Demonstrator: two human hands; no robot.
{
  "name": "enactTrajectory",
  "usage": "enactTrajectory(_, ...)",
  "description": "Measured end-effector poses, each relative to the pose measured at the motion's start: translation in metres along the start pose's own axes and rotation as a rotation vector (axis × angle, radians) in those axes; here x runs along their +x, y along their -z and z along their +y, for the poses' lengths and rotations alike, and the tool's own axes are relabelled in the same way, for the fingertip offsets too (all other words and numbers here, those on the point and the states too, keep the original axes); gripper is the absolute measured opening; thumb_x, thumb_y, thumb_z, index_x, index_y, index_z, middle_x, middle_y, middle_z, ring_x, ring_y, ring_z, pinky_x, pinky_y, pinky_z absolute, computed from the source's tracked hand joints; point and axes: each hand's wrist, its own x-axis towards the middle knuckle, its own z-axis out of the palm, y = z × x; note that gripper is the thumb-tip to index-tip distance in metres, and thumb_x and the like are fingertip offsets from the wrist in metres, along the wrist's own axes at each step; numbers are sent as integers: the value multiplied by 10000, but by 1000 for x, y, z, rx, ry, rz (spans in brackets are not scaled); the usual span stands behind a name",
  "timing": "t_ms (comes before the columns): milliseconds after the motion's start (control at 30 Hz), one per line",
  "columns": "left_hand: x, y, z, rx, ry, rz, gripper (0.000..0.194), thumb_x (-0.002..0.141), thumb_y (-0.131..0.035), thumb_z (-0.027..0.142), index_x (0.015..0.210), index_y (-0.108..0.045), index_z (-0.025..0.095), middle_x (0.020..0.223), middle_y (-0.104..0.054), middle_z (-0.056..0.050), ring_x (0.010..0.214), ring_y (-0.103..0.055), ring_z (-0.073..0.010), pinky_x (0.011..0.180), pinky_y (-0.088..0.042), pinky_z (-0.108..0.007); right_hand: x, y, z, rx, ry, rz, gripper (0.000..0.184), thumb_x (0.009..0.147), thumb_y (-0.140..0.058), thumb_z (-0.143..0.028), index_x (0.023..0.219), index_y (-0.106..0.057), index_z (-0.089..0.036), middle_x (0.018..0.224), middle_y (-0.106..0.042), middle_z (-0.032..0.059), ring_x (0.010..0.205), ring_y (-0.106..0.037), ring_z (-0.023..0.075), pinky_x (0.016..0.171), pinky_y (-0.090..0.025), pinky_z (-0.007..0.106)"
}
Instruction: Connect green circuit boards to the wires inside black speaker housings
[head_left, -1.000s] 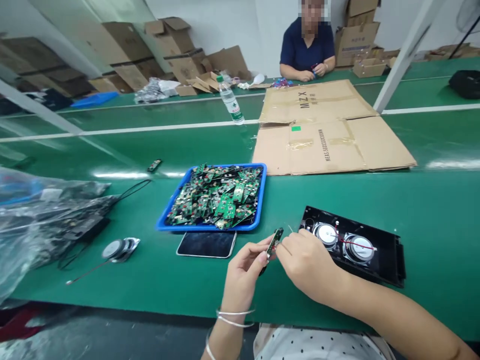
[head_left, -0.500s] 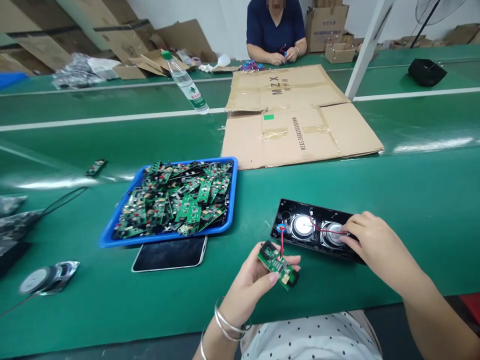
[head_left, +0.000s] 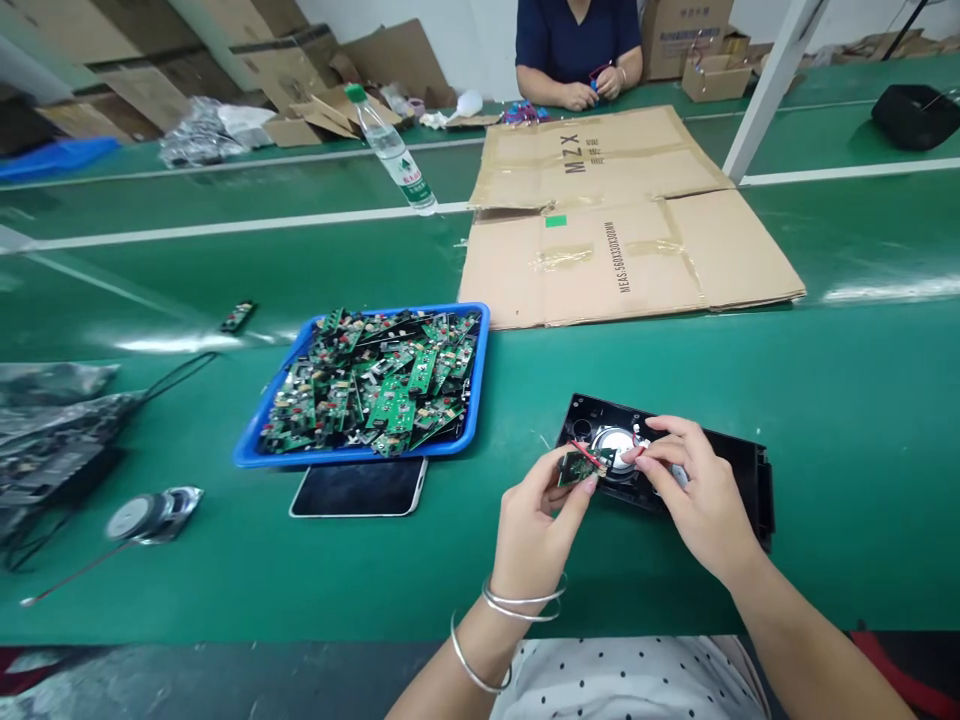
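Note:
My left hand (head_left: 534, 515) pinches a green circuit board (head_left: 576, 468), turned edge-on above the left end of a black speaker housing (head_left: 739, 478). Red wires run from the board. Close to its right, my right hand (head_left: 694, 490) has thumb and forefinger closed on a thin red speaker wire (head_left: 634, 452). A round silver speaker (head_left: 613, 445) sits in the housing between the hands; a second one is mostly hidden behind my right fingers. Whether the wire's plug touches the board I cannot tell.
Left of the hands, a blue tray (head_left: 480, 400) heaped with circuit boards overlaps a phone (head_left: 360, 488). A loose speaker (head_left: 154, 515) lies farther left. Flattened cardboard (head_left: 630, 260) and a water bottle (head_left: 394, 150) are beyond. Another person (head_left: 577, 50) sits across.
My left hand has raised and turned the board over the housing. My right hand has moved left with the red wire, close to the board. The view has shifted slightly.

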Motion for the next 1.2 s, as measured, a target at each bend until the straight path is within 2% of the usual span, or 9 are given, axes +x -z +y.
enactTrajectory(67,1,-1,1,46,-5,-3,233,758,-655,217,985,-646,167,900,-704,-66,776,-686,-216,718,-594,-299,0,-2,1,-11,12,-21,131,873,-529,-228,999,-548,-196,795,-664,18,776,-634,165,594,-479,233)
enactTrajectory(133,3,-1,3,86,-10,-2,207,760,-647,215,963,-655,170,856,-710,-58,733,-690,-215,693,-599,-298,0,-3,1,-67,103,-64,77,872,-520,-200,878,-596,-191,777,-647,19,728,-605,155,603,-468,246)
enactTrajectory(233,5,-3,7,137,-43,13,204,751,-646,195,953,-660,177,848,-712,-42,693,-691,-203,647,-601,-269,-1,-4,1,-150,267,-74,139,884,-493,-161,822,-616,-180,750,-617,23,716,-539,156,639,-438,281)
enactTrajectory(300,6,-5,9,166,-71,14,208,742,-647,177,950,-663,181,836,-713,-32,671,-690,-193,622,-598,-248,-2,-5,2,-199,317,-54,143,887,-496,-165,800,-609,-173,738,-602,24,705,-504,157,648,-414,298)
enactTrajectory(500,6,-8,11,337,-217,-7,191,764,-619,163,945,-671,197,817,-715,-28,662,-686,-181,598,-577,-221,-3,-10,8,-343,367,-49,193,888,-482,-174,736,-600,-165,683,-554,26,654,-437,153,622,-343,302)
enactTrajectory(667,5,-10,10,498,-335,-39,150,805,-577,176,927,-661,199,822,-714,-45,652,-676,-171,594,-552,-214,-4,-12,9,-333,360,-41,182,873,-485,-157,712,-572,-157,651,-524,16,648,-411,149,615,-320,295)
enactTrajectory(800,5,-12,9,451,-287,-61,133,794,-588,177,893,-672,207,787,-710,-35,619,-667,-166,593,-552,-221,-5,-12,7,-349,358,3,205,863,-474,-145,673,-550,-163,631,-515,12,644,-415,149,614,-318,294)
enactTrajectory(1000,6,-13,8,281,-164,-25,165,743,-642,173,896,-691,212,784,-711,-28,616,-671,-176,577,-564,-223,-6,-13,7,-389,387,18,218,850,-459,-124,650,-538,-163,630,-499,17,646,-408,156,613,-305,297)
enactTrajectory(1200,7,-11,7,281,-169,-41,160,765,-618,178,916,-666,199,802,-709,-29,637,-681,-180,576,-570,-223,-6,-14,7,-383,387,13,220,853,-457,-108,646,-515,-156,625,-478,17,645,-385,155,614,-288,297)
